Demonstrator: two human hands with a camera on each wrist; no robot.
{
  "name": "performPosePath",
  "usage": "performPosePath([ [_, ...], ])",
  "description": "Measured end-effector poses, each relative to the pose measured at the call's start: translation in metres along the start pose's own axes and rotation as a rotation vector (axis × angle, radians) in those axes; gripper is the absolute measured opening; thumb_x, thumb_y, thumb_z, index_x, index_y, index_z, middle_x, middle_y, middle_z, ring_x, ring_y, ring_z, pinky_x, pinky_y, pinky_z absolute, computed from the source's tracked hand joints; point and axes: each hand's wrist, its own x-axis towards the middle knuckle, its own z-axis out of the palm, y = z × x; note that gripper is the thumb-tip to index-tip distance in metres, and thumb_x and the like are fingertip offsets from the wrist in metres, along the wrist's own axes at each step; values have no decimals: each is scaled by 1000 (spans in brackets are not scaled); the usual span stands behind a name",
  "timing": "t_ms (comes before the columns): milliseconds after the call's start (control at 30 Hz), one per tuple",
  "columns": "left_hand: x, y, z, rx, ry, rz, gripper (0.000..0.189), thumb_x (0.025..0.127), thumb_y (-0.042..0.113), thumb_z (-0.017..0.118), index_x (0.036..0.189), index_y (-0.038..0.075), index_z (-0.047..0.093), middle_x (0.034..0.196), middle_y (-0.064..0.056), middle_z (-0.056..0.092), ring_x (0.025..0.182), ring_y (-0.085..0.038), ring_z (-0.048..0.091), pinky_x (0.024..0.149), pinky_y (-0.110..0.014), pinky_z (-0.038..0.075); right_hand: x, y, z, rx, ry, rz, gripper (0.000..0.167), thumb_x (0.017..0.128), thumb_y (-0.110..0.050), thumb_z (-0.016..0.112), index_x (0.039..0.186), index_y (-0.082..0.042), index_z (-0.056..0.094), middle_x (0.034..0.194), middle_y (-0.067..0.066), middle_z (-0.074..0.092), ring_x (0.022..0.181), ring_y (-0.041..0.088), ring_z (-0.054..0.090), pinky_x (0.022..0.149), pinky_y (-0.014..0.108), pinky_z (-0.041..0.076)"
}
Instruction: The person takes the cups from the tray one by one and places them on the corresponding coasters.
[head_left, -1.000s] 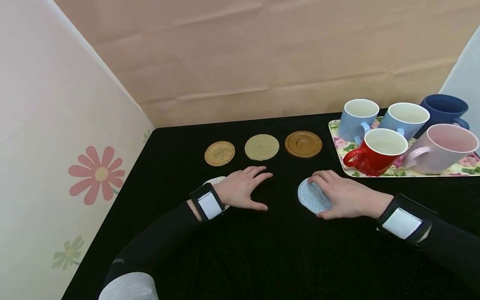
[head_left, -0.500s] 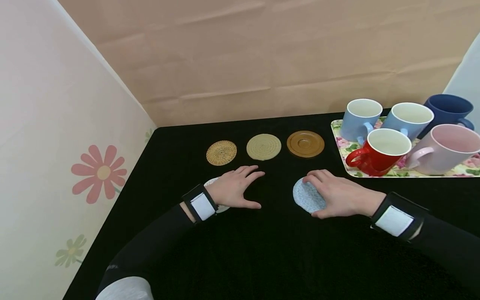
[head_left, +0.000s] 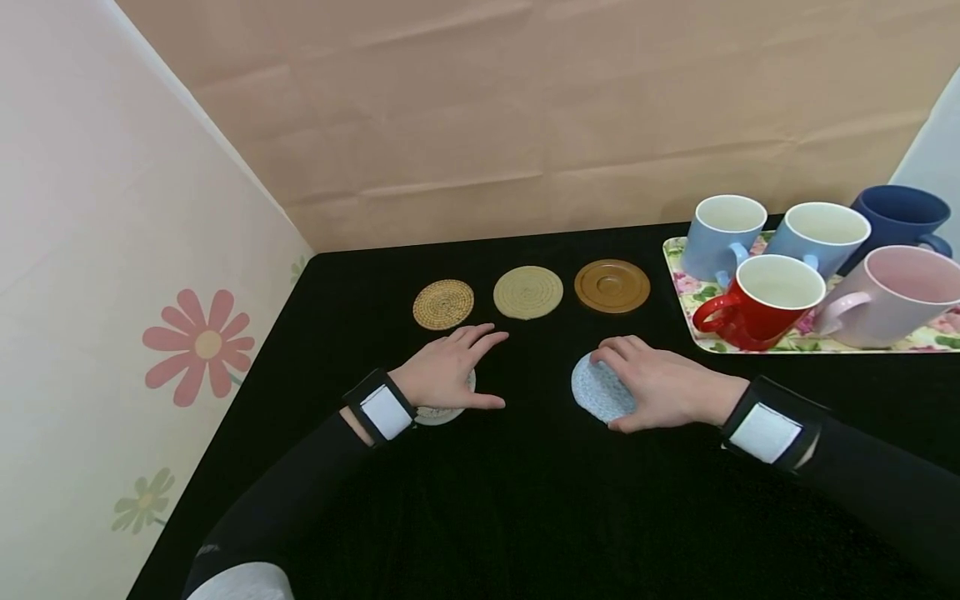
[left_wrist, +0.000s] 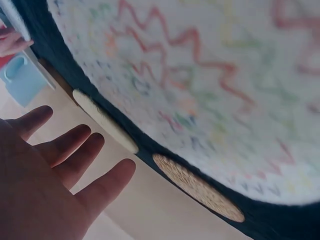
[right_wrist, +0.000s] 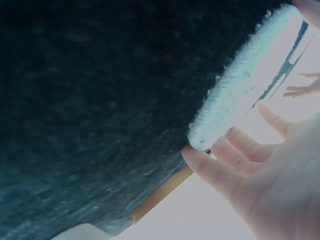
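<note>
My right hand (head_left: 663, 387) holds a round light blue coaster (head_left: 596, 392) near the table's middle, thumb on its near edge and fingers on its far edge. The right wrist view shows the fluffy rim of this coaster (right_wrist: 245, 75) with fingertips of the right hand (right_wrist: 285, 175) against it. Fingers spread and thumb out, my left hand (head_left: 446, 371) hovers over a round white coaster (head_left: 438, 415), covering much of it in the head view. Colourful zigzag lines mark that white coaster (left_wrist: 165, 75) in the left wrist view, where nothing lies in the left hand (left_wrist: 40, 175).
Behind the hands lie a brown woven coaster (head_left: 443, 304), a beige woven coaster (head_left: 528, 292) and a brown wooden coaster (head_left: 612, 286) in a row. To the right, a floral tray (head_left: 693, 290) bears several mugs, with a red mug (head_left: 765, 308) and a pink mug (head_left: 885, 300) in front.
My right hand has moved left, taking the light blue coaster along. The left hand has also shifted left, baring the right edge of the white coaster.
</note>
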Motion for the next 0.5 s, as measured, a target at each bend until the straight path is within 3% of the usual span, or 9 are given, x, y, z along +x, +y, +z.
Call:
performPosePath([
  [500, -11, -16, -2, -15, 6, -59, 99, 79, 72, 60, 155, 21, 21, 157, -11, 22, 140, -33, 28, 106, -52, 34, 18, -9, -2, 1, -21, -28, 87, 71, -54, 79, 137, -9, 45, 137, 19, 43, 120, 35, 45, 89, 49, 49],
])
